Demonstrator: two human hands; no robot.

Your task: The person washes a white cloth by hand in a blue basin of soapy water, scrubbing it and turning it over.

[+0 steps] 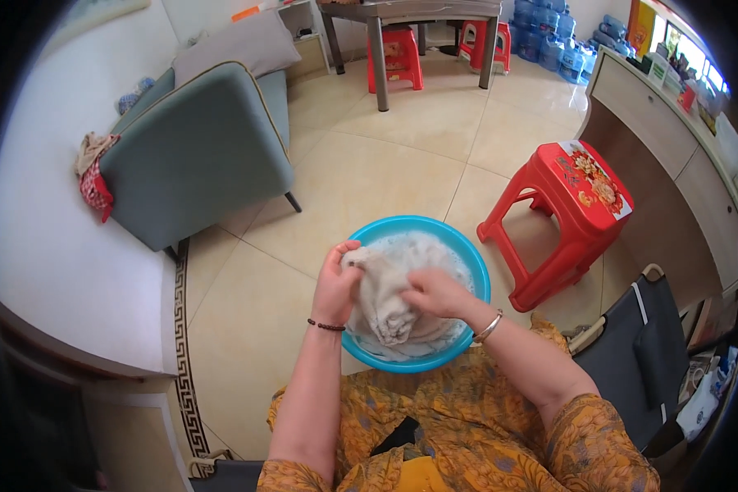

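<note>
A round blue basin [482, 283] stands on the floor in front of my knees, with sudsy water and wet pale cloth inside. Over it, my left hand [336, 283] grips the upper left part of a whitish wet garment [381, 299], thumb and fingers closed on the fabric. My right hand [439, 293] is at the same garment's right side, its fingers curled against the cloth and slightly blurred. The lower part of the garment is bunched and rests among the suds. A dark beaded bracelet is on my left wrist, a silver bangle on my right.
A red plastic stool [541, 221] stands right of the basin, beside a wooden counter [664, 123]. A grey-green sofa [205, 156] is at the left. Further off are a table [410, 10], more red stools [398, 61] and several blue water bottles [549, 37]. A dark folding chair [631, 353] sits near right.
</note>
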